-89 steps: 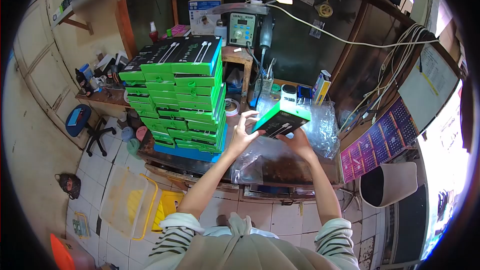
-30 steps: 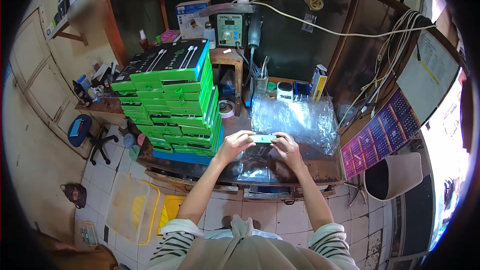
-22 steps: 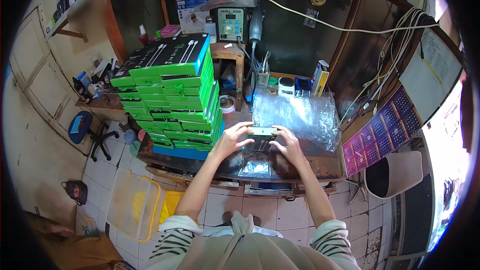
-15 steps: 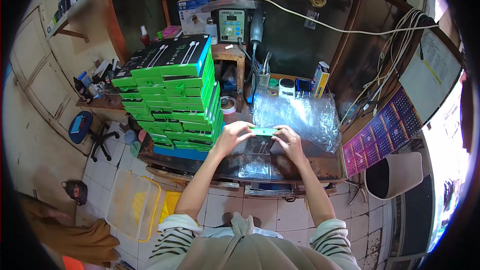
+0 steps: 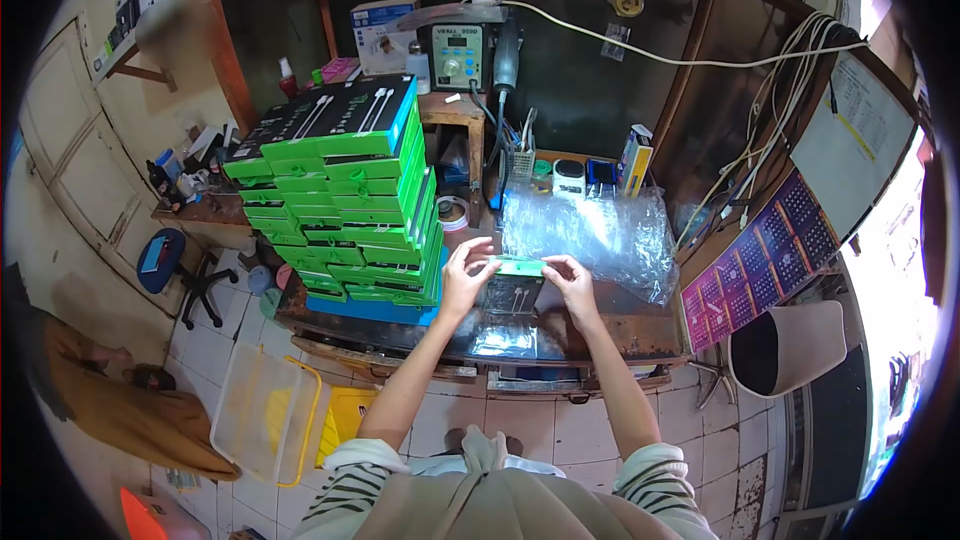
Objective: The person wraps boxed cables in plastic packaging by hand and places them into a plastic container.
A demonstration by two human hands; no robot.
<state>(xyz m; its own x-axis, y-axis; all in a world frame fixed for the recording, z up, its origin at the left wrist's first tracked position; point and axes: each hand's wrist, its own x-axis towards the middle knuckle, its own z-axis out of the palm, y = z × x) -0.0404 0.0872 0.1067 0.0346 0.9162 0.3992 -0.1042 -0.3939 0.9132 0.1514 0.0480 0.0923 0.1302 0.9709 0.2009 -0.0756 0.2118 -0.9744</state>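
A small flat box, black with a cable picture and a green top edge, stands nearly upright in front of me over the bench edge. My right hand pinches its upper right corner between thumb and fingers. At the upper left corner is my left hand, its thumb by the green edge and its other fingers raised and apart. Beneath the box lies a shiny clear plastic sleeve. To the left rises a tall stack of similar green and black boxes.
Behind my hands lies a pile of clear plastic bags. A hot-air station stands on a wooden shelf at the back. Below left are a clear bin with a yellow rim and a person in brown clothing.
The box has tipped so its dark picture face shows more below the green edge. My left fingers have lifted and spread from it. The person at the left has moved further into view.
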